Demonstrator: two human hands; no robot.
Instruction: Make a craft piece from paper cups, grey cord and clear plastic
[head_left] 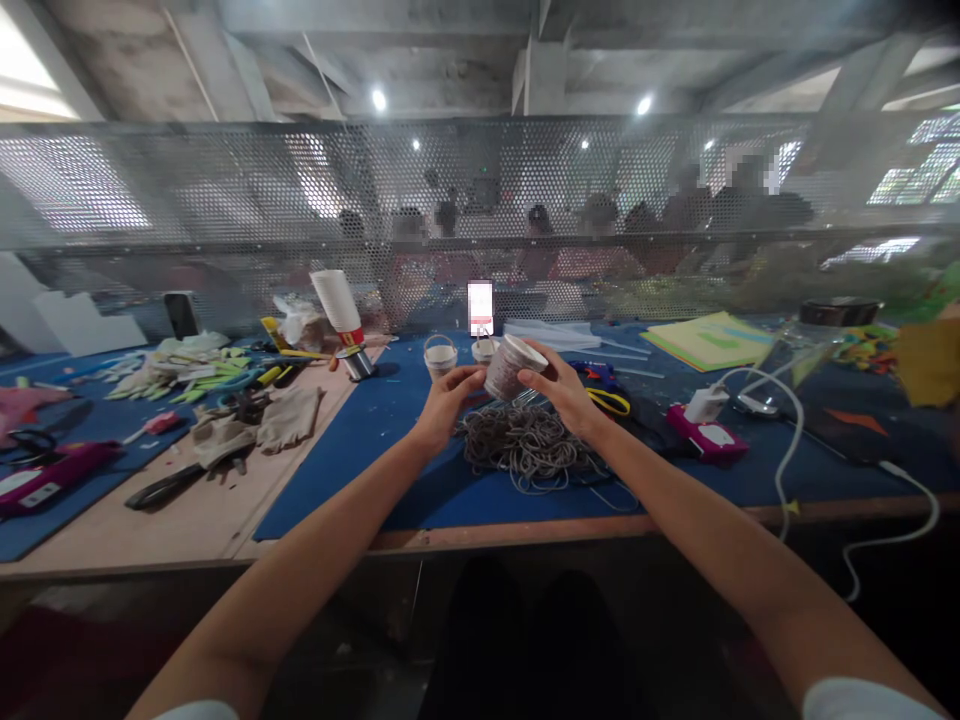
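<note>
A paper cup (508, 372) wrapped in greyish cord is tilted between my two hands, above the blue mat. From the left, the fingers of my left hand (448, 402) close on its side. My right hand (559, 388) grips the cup near its rim, thumb in front. Beneath the hands lies a tangled heap of grey-brown cord (529, 445). Just behind them stands a small white cup with a looped handle (440, 358). A second small handled cup (484, 350) is partly hidden by the held one.
Stacked paper cups (336, 300) lean in a tin at the left. Work gloves (289, 418) lie on the wood. A purple power strip (705, 435) with a white cable sits right, near coloured sheets (709, 340). A perforated metal screen (480, 190) rises behind; people are beyond it.
</note>
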